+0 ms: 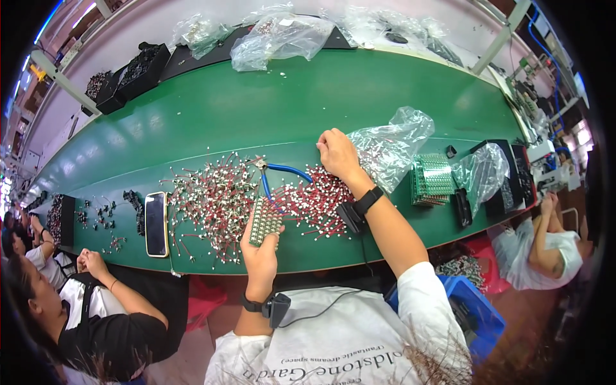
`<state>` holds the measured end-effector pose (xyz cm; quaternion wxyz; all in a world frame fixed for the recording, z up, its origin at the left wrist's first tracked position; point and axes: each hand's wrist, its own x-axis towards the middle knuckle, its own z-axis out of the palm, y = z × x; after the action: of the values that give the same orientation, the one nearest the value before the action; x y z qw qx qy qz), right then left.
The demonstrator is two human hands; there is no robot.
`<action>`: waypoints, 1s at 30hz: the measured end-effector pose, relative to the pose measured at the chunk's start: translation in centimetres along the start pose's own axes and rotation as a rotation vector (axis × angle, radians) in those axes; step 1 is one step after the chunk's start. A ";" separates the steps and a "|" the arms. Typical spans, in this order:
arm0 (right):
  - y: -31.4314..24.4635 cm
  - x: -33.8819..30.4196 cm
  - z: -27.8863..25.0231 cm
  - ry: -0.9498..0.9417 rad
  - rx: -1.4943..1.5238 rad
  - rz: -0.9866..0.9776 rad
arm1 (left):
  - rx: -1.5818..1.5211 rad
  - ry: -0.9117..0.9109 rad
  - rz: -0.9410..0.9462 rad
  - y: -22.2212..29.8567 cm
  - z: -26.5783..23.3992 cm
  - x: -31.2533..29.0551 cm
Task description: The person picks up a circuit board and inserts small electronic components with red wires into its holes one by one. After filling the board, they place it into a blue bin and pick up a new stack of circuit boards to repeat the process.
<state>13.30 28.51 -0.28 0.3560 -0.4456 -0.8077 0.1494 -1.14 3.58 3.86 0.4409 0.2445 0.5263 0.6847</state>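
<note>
My left hand [260, 253] grips a light-coloured circuit board panel [265, 222] by its lower end, thumb along its right side. The panel is tilted over the table, with rows of small parts on it. Beyond it, blue-handled pliers [287, 170] lie among the wire pieces. My right hand [338, 154] is above the far edge of a pile of red-and-white wired connectors [324, 199], beside a clear plastic bag [398, 144]. Its fingers are curled together, and whatever they hold is hidden. A larger heap of small wired parts [215, 199] spreads left of the panel.
A phone [156, 224] lies left of the heap. Stacked green circuit board panels [431, 179] stand to the right, near a black box [497, 192]. Plastic bags [282, 38] line the back of the green table [192, 115]. Co-workers sit on both sides.
</note>
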 end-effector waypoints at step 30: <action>-12.9 -9.3 -6.7 -0.164 0.698 -0.082 | -0.111 -0.111 0.000 -0.4 2.5 0.8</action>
<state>13.40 13.10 7.56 0.4264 -0.2509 -0.7511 0.4372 0.64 5.54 4.25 0.4820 0.2572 0.4622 0.6984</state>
